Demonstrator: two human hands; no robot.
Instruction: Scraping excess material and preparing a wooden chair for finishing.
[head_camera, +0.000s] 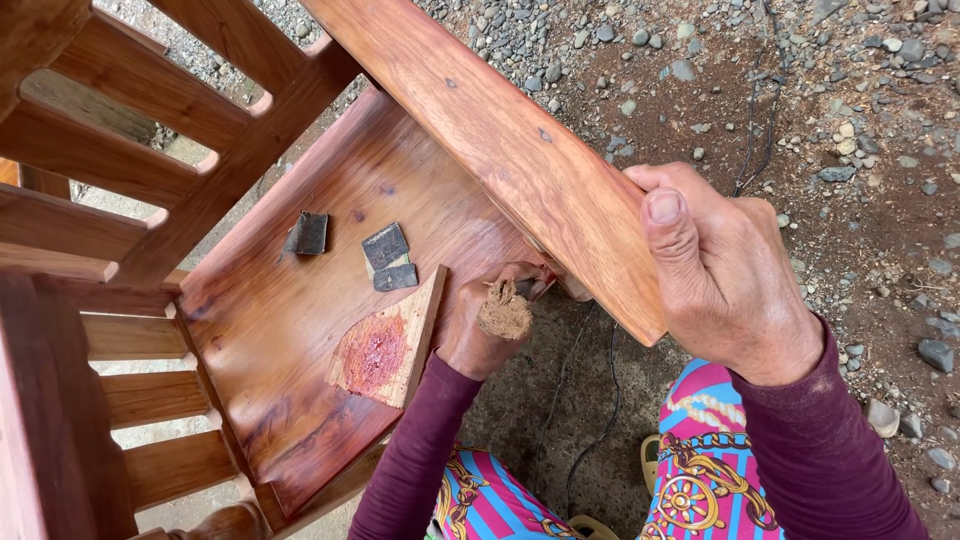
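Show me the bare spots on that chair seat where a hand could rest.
The seat is bare along its left half, between the slatted back and the stained wood scrap, and at its near end below that scrap. It is also bare under the armrest. The middle is crowded: three dark sandpaper pieces, the scrap, and the left hand holding a wad.

One wooden chair (300, 310), three sandpaper scraps (385, 245) — one plywood offcut (385, 350), one fibre wad (505, 315), two hands (725, 280).
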